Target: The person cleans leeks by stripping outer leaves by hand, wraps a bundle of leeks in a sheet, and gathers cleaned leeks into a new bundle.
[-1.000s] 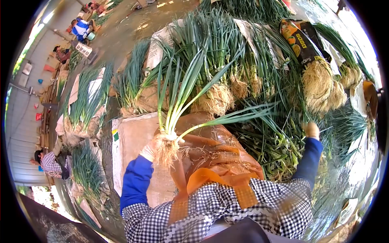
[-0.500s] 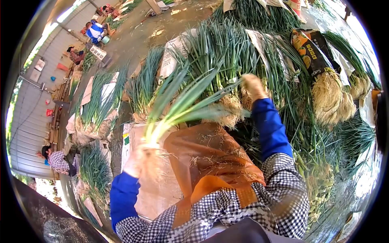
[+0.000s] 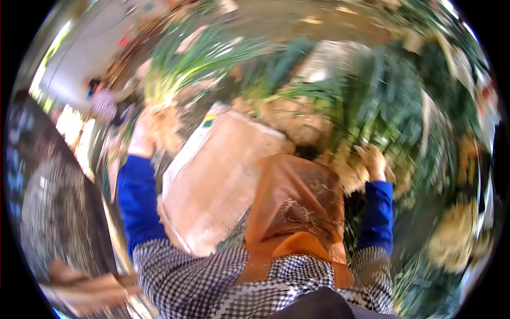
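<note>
My left hand point(image 3: 141, 134) is closed around the root end of a bunch of green onions point(image 3: 169, 80), held up at the left with its leaves fanned up and to the right. Pale stringy roots hang beside the fingers. On the right, my right hand point(image 3: 374, 160) reaches to the base of a pile of green onions point(image 3: 366, 114); its fingers look spread near the stalks and roots, though motion blurs them. An orange apron point(image 3: 297, 196) with root scraps on it covers my lap.
A pale flattened sack point(image 3: 218, 175) lies left of the apron. More green onions point(image 3: 284, 64) lie at the back, beside a white sack point(image 3: 332, 58). A root bundle point(image 3: 451, 239) is at the right. A person in a checked top point(image 3: 104, 103) sits at the far left.
The view has turned to the left and blurred. My left hand has swung the green onions outward, away from my lap. My right hand has moved lower, down to the pile's root end.
</note>
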`<state>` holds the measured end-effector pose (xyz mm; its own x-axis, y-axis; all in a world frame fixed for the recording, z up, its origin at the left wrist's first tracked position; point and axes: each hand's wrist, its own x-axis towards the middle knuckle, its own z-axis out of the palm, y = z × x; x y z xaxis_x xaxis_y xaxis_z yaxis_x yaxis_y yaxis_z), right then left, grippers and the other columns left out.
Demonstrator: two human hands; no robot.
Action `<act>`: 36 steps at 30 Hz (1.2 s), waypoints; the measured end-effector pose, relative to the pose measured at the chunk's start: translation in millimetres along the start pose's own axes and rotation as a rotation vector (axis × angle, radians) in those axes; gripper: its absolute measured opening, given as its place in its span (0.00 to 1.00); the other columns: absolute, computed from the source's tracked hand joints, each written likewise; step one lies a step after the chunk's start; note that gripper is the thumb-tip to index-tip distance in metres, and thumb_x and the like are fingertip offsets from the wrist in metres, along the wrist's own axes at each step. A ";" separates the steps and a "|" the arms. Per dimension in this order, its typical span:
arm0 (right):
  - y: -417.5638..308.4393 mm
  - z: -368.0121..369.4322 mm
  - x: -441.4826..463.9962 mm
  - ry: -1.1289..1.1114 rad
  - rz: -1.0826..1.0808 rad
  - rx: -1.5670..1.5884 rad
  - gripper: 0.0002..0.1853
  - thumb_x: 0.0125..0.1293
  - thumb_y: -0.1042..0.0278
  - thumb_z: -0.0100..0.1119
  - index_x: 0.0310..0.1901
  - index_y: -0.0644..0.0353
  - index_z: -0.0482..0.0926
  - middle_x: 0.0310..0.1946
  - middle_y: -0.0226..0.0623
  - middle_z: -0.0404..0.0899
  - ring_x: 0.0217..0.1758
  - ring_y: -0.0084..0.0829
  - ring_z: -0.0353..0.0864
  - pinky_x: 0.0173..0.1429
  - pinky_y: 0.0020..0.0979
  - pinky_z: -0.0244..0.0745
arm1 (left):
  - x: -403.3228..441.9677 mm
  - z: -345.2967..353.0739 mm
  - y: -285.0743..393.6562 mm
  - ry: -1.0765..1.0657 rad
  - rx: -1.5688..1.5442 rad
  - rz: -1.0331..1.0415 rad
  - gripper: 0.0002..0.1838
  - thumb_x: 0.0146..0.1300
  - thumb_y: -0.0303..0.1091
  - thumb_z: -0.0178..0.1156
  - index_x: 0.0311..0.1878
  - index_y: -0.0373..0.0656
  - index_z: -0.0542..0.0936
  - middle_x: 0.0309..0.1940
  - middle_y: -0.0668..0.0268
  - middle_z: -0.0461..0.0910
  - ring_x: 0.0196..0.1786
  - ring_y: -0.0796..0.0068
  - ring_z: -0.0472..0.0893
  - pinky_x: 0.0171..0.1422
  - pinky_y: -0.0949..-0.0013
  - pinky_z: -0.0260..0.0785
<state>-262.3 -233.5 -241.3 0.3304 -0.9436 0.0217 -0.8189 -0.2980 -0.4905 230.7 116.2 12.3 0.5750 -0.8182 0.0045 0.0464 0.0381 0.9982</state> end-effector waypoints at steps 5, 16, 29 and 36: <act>35.6 39.6 26.2 -0.101 -0.169 -0.139 0.22 0.60 0.43 0.51 0.45 0.54 0.76 0.37 0.44 0.80 0.42 0.46 0.78 0.45 0.41 0.72 | -55.8 -48.5 -93.8 0.224 0.103 0.072 0.16 0.64 0.38 0.49 0.45 0.35 0.78 0.39 0.62 0.79 0.40 0.71 0.79 0.48 0.71 0.72; -223.4 5.6 -46.2 -0.582 -0.546 0.429 0.15 0.66 0.60 0.52 0.50 0.56 0.77 0.39 0.34 0.80 0.37 0.23 0.76 0.39 0.23 0.73 | -186.9 -56.9 -167.3 0.547 -0.490 -0.163 0.16 0.67 0.35 0.45 0.48 0.32 0.73 0.41 0.55 0.78 0.41 0.65 0.79 0.47 0.65 0.74; -357.5 153.9 -153.8 -1.636 0.083 1.552 0.18 0.62 0.48 0.56 0.41 0.56 0.76 0.24 0.25 0.75 0.24 0.18 0.68 0.30 0.20 0.63 | -224.6 64.8 -46.4 0.497 -0.378 -0.290 0.11 0.64 0.33 0.52 0.45 0.35 0.74 0.29 0.64 0.77 0.25 0.75 0.78 0.25 0.76 0.72; -208.1 70.5 -118.7 -0.739 0.029 2.057 0.08 0.66 0.58 0.51 0.36 0.52 0.74 0.27 0.24 0.72 0.25 0.17 0.69 0.31 0.22 0.71 | -228.9 85.2 -57.2 0.355 -0.673 -0.129 0.21 0.65 0.38 0.48 0.54 0.30 0.69 0.41 0.50 0.78 0.33 0.66 0.80 0.33 0.72 0.77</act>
<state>-98.0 -49.3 -203.2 0.8117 -0.5840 0.0011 0.5129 0.7119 -0.4797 26.8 252.4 -40.6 0.7533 -0.6112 -0.2428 0.5528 0.3885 0.7372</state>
